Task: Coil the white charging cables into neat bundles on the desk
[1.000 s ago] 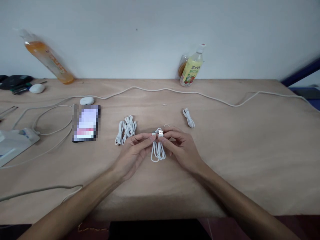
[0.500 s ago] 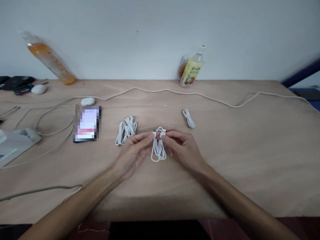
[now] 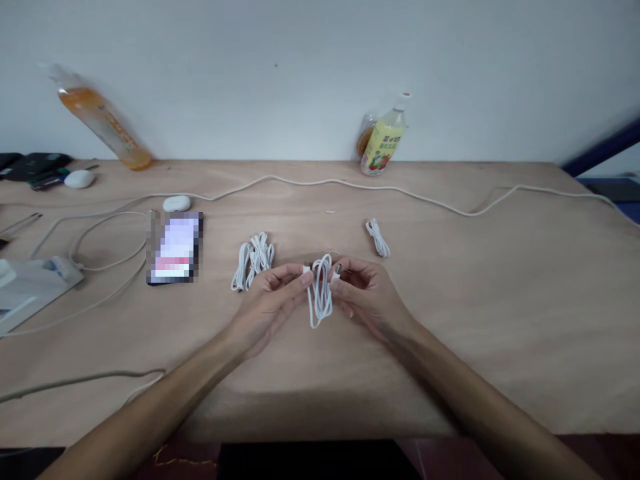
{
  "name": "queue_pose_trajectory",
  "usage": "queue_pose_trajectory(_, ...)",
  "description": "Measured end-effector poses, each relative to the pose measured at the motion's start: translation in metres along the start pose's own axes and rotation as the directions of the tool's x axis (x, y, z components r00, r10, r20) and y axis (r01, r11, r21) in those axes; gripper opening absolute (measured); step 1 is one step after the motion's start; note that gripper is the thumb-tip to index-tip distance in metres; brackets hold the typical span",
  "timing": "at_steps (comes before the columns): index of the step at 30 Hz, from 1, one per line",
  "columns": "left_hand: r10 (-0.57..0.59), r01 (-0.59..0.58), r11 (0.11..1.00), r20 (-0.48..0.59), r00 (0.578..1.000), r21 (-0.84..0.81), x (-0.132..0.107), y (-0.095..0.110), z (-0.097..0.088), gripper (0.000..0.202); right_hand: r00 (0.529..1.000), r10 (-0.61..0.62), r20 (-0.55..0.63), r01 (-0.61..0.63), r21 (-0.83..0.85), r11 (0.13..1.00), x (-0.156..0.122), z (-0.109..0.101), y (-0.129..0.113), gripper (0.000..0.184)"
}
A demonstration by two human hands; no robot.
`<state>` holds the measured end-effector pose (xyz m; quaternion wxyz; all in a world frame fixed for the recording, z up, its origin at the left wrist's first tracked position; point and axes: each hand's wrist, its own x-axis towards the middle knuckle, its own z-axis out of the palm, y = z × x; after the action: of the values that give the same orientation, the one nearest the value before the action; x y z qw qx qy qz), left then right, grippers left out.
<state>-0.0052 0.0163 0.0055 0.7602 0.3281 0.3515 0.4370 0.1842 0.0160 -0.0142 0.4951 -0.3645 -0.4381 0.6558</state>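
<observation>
A white USB cable (image 3: 321,297) hangs in loose loops between my two hands, above the table. My left hand (image 3: 273,297) pinches one white connector between thumb and fingers. In a similar pinch, my right hand (image 3: 367,293) grips the other plug, whose metal tip points up and to the right. Just beyond my left hand lie bundled white cables (image 3: 253,259), partly behind the fingers. One more coiled white cable (image 3: 377,238) rests apart, beyond my right hand.
A phone (image 3: 175,247) and a white earbud case (image 3: 177,204) lie to the left. One long white cord (image 3: 350,183) crosses the wooden table (image 3: 490,287). An orange drink bottle (image 3: 103,123) and a yellow-labelled bottle (image 3: 385,140) lean on the wall.
The plug in my right hand has turned, its metal end now tilting right. My hands have parted slightly, and the cable's loops hang in a different shape.
</observation>
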Motion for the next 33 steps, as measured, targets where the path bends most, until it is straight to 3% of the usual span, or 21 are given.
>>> queue_pose_trajectory(6, 0.033, -0.035, 0.996, 0.027, 0.999, 0.086, -0.0014, -0.0005, 0.0022, 0.028, 0.998, -0.04, -0.038, 0.037, -0.084, 0.996, -0.0014, -0.0006, 0.003, 0.045)
queue_pose_trajectory(16, 0.042, -0.043, 0.997, 0.016, 0.999, 0.069, -0.0032, 0.004, 0.0067, 0.026, 0.998, -0.055, -0.039, 0.046, -0.195, 0.98, -0.0029, 0.0007, -0.0011, 0.038)
queue_pose_trajectory(20, 0.028, -0.027, 0.995, -0.012, 1.0, 0.093, -0.0046, 0.0033, 0.0076, 0.029, 0.996, -0.073, -0.044, 0.06, -0.239, 0.969, -0.0032, 0.0008, -0.0016, 0.047)
queue_pose_trajectory(28, -0.013, 0.012, 0.999, 0.009, 1.0, 0.05, -0.0048, 0.0026, 0.0066, 0.031, 0.996, -0.022, -0.087, 0.01, -0.139, 0.99, -0.0036, 0.0059, 0.0005, 0.058)
queue_pose_trajectory(33, -0.018, 0.017, 1.0, 0.053, 0.998, 0.026, -0.0069, 0.0015, 0.0083, 0.03, 0.985, 0.002, -0.175, -0.024, -0.124, 0.992, -0.0052, 0.0076, 0.0012, 0.068)
